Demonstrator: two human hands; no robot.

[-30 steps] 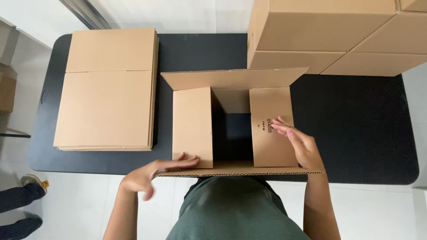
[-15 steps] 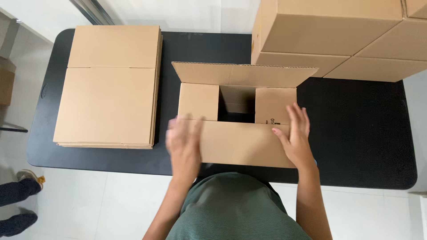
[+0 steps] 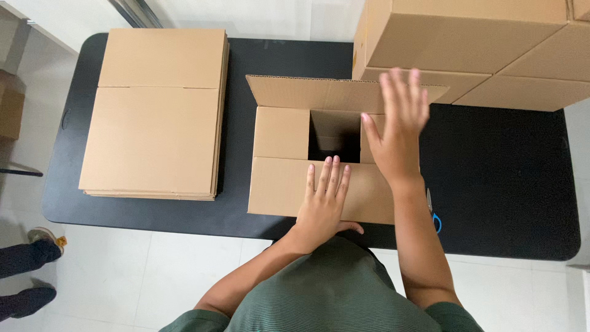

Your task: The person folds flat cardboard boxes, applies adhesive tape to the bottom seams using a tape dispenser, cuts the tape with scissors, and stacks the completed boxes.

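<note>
At the table's (image 3: 504, 184) near edge, the left hand (image 3: 324, 200) lies flat, fingers spread, on the cardboard box's (image 3: 289, 184) near flap; the right hand (image 3: 396, 132) hovers open above, gripping nothing. Box looks light, stiff, easily creased, so best handled by its flap edges.

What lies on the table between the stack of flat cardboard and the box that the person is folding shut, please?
Nothing: in the head view only a bare strip of black table separates the flat cardboard stack from the open box under the left hand.

Near flap (image 3: 289, 187) now down; right hand (image 3: 396, 132) lifted off box
</note>
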